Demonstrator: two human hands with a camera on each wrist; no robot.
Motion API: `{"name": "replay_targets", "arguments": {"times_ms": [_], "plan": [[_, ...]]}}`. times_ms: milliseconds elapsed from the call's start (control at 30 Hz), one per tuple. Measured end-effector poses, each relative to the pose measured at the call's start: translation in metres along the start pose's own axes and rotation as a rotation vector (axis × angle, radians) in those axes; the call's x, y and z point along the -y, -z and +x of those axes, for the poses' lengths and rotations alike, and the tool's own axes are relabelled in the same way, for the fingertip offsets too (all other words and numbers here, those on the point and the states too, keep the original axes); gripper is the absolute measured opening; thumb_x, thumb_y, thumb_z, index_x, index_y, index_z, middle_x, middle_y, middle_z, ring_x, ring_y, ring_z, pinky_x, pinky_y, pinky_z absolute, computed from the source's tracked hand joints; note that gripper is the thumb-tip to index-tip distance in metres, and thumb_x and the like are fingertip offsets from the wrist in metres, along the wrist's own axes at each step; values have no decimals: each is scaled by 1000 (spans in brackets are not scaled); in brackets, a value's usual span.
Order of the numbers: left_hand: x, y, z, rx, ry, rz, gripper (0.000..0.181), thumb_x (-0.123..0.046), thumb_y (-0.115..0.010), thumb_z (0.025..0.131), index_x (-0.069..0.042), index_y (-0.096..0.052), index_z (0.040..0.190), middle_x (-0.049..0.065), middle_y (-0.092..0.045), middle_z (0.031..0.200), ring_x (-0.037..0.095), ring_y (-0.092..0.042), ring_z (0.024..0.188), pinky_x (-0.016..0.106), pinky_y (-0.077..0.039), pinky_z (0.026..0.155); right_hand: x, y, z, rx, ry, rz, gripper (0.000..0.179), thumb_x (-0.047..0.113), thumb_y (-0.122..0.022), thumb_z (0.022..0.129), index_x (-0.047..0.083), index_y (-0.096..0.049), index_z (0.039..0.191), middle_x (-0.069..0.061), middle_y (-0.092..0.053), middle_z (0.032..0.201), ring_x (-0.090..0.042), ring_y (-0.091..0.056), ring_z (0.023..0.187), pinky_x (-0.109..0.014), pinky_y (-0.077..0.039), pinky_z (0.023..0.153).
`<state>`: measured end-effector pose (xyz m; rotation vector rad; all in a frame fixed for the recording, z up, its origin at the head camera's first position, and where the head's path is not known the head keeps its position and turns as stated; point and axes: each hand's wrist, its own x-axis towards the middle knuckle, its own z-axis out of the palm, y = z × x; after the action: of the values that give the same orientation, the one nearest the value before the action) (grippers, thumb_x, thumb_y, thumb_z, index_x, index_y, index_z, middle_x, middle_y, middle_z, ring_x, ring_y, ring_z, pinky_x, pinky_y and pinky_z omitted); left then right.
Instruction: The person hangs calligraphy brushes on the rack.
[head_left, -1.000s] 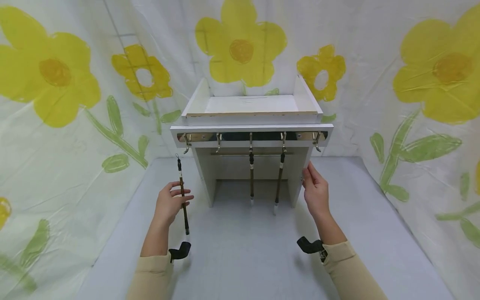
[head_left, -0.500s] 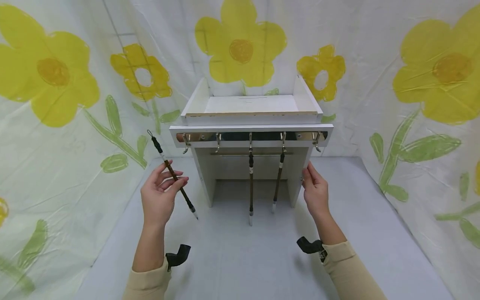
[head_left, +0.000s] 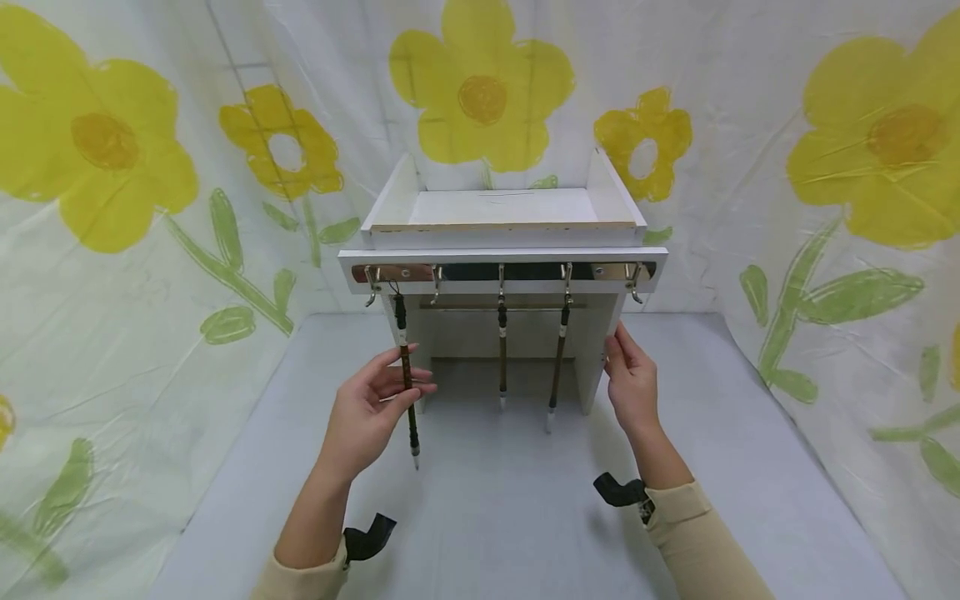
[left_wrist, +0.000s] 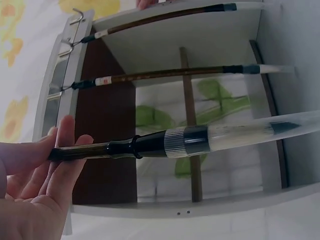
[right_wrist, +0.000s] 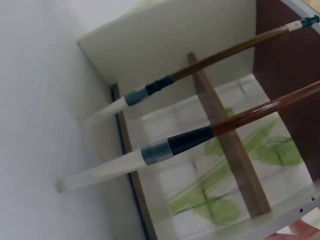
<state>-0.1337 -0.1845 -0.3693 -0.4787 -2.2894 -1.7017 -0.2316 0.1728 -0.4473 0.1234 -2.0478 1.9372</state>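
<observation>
My left hand (head_left: 367, 417) pinches a brown calligraphy brush (head_left: 406, 367) between thumb and fingers. The brush hangs nearly upright, tip down, its top loop between the two leftmost hooks; contact with a hook cannot be told. In the left wrist view its pale, dark-tipped bristles (left_wrist: 250, 134) sit inside a clear cover. Two more brushes hang from hooks on the white rack's rail (head_left: 480, 273): one in the middle (head_left: 502, 350), another (head_left: 559, 350) to its right. My right hand (head_left: 632, 383) holds the rack's right side panel (head_left: 600, 358).
Above the hook rail is an open white shelf (head_left: 502, 208). A thin crossbar (left_wrist: 189, 115) spans the rack behind the brushes. The rack stands on a pale table (head_left: 495, 517), with a flower-print curtain (head_left: 480, 100) behind and at both sides.
My left hand turned the brush at the left, lifting its loop end, then carried it right and upright beneath the rail. The right hand has stayed on the panel.
</observation>
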Motion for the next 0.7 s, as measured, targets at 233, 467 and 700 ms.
{"name": "replay_targets", "arguments": {"times_ms": [233, 467, 700], "plan": [[0, -9, -3, 33, 18, -11, 56, 6, -66, 94, -20, -56, 143, 12, -73, 114, 19, -75, 100, 23, -58, 90, 8, -2, -2, 7, -34, -2, 47, 27, -49, 108, 25, -42, 154, 6, -41, 159, -21, -43, 144, -45, -42, 111], [-1, -15, -3, 33, 43, 26, 58, 8, -64, 94, -24, -56, 142, 9, -74, 113, 16, -75, 100, 22, -57, 91, 33, -4, -10, 15, -50, -20, 48, 23, -47, 109, 15, -39, 156, -2, -39, 161, -27, -42, 145, -48, -41, 111], [0, -21, -4, 34, 100, 57, 61, 10, -64, 94, -25, -55, 143, 13, -73, 116, 16, -75, 100, 27, -58, 91, 13, -1, -2, 5, -44, -7, 48, 25, -49, 108, 22, -41, 155, 3, -40, 160, -23, -43, 145, -46, -42, 111]]}}
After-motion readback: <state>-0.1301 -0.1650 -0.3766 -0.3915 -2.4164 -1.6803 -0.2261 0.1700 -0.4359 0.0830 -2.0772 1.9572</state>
